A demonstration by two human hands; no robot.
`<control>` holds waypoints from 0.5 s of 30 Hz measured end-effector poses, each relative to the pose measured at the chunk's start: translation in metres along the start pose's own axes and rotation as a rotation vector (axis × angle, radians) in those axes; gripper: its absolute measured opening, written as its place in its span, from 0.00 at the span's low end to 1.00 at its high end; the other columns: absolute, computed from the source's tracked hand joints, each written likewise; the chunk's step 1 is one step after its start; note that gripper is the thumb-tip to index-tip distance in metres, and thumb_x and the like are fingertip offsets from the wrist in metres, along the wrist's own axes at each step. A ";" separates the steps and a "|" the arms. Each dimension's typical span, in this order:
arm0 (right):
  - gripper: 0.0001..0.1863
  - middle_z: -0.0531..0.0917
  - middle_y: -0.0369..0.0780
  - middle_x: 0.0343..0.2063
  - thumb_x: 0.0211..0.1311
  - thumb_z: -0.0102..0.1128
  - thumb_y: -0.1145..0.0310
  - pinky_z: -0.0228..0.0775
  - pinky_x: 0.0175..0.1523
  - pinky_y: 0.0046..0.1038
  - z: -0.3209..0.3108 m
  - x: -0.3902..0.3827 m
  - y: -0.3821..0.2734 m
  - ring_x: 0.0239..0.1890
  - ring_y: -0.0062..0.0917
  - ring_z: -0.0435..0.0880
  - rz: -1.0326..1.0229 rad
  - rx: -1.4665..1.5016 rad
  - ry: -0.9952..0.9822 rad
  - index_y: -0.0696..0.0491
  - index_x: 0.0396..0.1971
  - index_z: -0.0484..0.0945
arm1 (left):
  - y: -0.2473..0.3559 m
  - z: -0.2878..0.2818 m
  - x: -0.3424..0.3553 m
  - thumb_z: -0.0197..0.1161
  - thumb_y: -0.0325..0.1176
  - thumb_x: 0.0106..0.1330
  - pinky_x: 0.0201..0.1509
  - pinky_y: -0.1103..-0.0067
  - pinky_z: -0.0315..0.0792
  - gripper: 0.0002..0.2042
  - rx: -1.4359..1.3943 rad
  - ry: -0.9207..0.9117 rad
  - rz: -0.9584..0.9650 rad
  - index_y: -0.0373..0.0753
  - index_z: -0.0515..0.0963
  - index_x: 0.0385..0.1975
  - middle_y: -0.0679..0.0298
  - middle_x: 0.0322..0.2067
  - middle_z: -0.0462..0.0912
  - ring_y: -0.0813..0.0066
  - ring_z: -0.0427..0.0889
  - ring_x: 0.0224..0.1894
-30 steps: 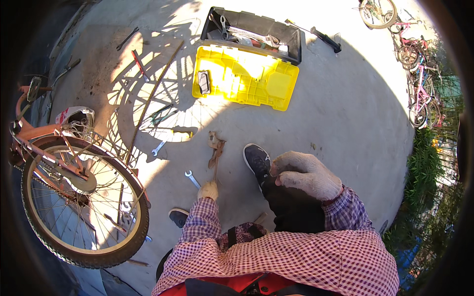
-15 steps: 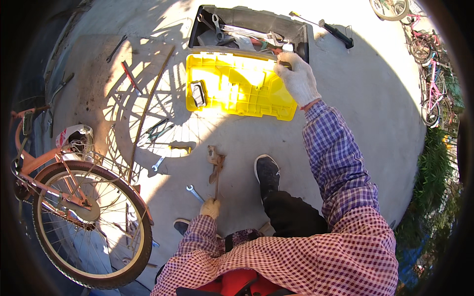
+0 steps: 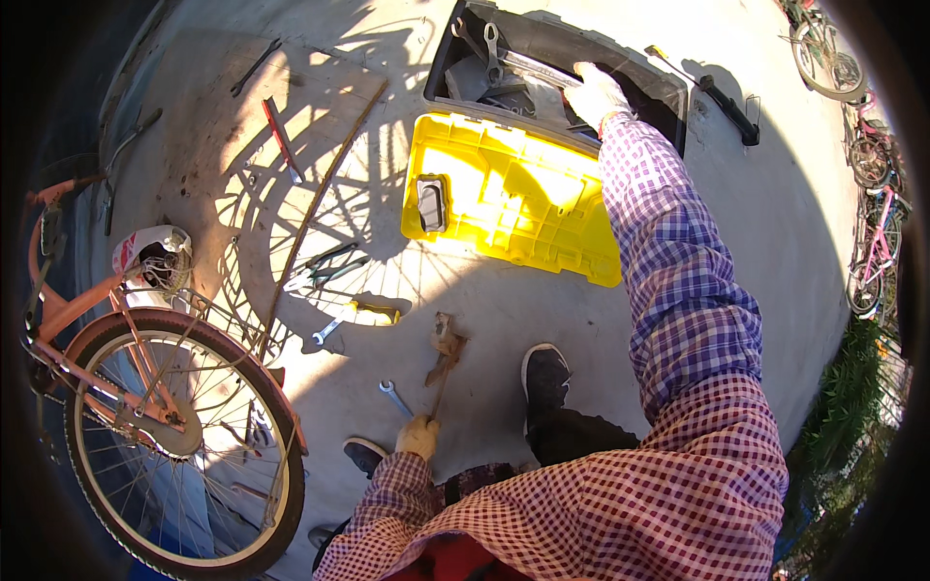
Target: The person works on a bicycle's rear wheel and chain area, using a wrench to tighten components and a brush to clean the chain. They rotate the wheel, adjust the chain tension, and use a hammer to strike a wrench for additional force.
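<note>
My left hand [image 3: 418,438], in a light work glove, is closed around the thin handle of a rusty long-handled tool [image 3: 446,353]. The tool's chunky head points away from me, and its exact kind is unclear. My right hand [image 3: 597,98], in a white glove, reaches into the black toolbox [image 3: 668,145] at the top of the view. Its fingers look apart over the tools inside, though the box's contents and glare partly hide them. Left of that hand lie wrenches, among them an open-ended wrench [image 3: 493,56]. The yellow lid [image 3: 513,208] lies folded open toward me, with a small black-and-white case [image 3: 432,203] on it.
A pink bicycle [image 3: 160,416] stands at the left. On the ground lie a red-handled tool [image 3: 281,141], pliers [image 3: 329,268], a yellow-handled tool [image 3: 373,314] and a wrench [image 3: 395,399]. A black-handled tool [image 3: 728,108] lies right of the toolbox; parked bicycles [image 3: 877,232] line the right side.
My right hand has moved from the rim by the lid into the toolbox. The view has shifted, so most things appear farther right. My left hand keeps its hold on the rusty tool.
</note>
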State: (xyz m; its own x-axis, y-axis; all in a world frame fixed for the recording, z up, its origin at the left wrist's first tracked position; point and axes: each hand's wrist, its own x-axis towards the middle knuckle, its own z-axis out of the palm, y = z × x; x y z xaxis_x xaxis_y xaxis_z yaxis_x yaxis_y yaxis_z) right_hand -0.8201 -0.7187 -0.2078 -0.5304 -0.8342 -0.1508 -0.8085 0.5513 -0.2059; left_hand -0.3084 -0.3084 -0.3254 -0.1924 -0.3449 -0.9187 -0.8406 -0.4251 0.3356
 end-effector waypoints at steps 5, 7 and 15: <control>0.36 0.71 0.46 0.74 0.65 0.61 0.68 0.58 0.80 0.36 0.020 0.017 0.010 0.77 0.39 0.68 -0.024 -0.012 -0.020 0.49 0.75 0.68 | -0.005 0.008 0.002 0.53 0.46 0.74 0.60 0.55 0.76 0.23 0.014 0.011 0.019 0.33 0.84 0.51 0.39 0.48 0.86 0.39 0.84 0.52; 0.37 0.70 0.47 0.75 0.65 0.62 0.70 0.57 0.81 0.35 0.026 0.022 0.012 0.77 0.39 0.67 -0.058 0.006 -0.020 0.49 0.76 0.67 | -0.018 0.017 0.008 0.53 0.46 0.74 0.59 0.55 0.76 0.23 0.019 0.024 0.042 0.32 0.84 0.51 0.39 0.47 0.86 0.39 0.84 0.52; 0.25 0.82 0.51 0.61 0.68 0.59 0.66 0.73 0.69 0.45 0.031 0.032 0.013 0.66 0.46 0.81 -0.066 -0.336 -0.125 0.51 0.65 0.76 | -0.074 0.054 0.047 0.53 0.45 0.74 0.58 0.54 0.76 0.21 0.426 -0.014 0.460 0.33 0.83 0.51 0.37 0.47 0.85 0.38 0.84 0.51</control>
State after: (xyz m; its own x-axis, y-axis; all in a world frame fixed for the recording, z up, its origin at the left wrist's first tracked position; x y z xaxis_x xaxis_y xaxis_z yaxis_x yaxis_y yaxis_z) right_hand -0.8394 -0.7375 -0.2447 -0.4561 -0.8483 -0.2692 -0.8895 0.4442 0.1074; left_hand -0.2826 -0.2483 -0.4050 -0.5866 -0.4006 -0.7038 -0.7978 0.1362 0.5874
